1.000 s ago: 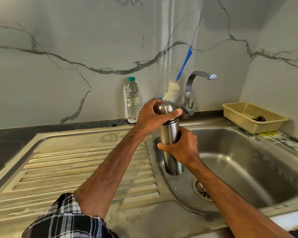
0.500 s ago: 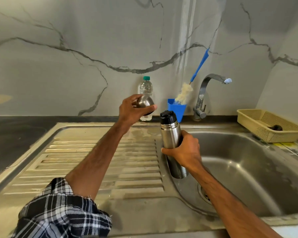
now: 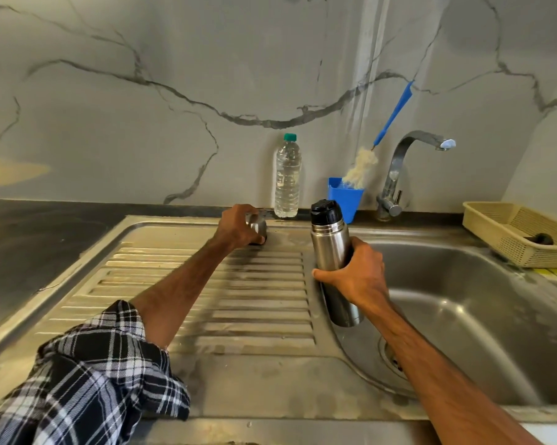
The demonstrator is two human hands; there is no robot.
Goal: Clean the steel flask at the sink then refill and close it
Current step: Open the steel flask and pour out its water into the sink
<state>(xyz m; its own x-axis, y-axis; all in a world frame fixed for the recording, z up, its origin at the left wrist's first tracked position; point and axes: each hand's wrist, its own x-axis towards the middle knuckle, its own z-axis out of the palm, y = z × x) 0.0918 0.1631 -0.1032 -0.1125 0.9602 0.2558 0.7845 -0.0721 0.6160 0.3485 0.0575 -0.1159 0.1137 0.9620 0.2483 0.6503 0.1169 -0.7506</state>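
My right hand grips the steel flask around its middle and holds it upright over the left edge of the sink basin. A black stopper still closes the flask's neck. My left hand holds the steel cup lid, which sits down on the far end of the ribbed drainboard. My fingers hide most of the lid.
A clear water bottle with a green cap stands against the marble wall. A blue cup holds a blue-handled bottle brush. The tap rises behind the basin. A beige basket sits at the right.
My left hand took the steel cup lid off the flask, carried it left and lowered it onto the drainboard. The black stopper is now exposed. The right hand kept the flask nearly still.
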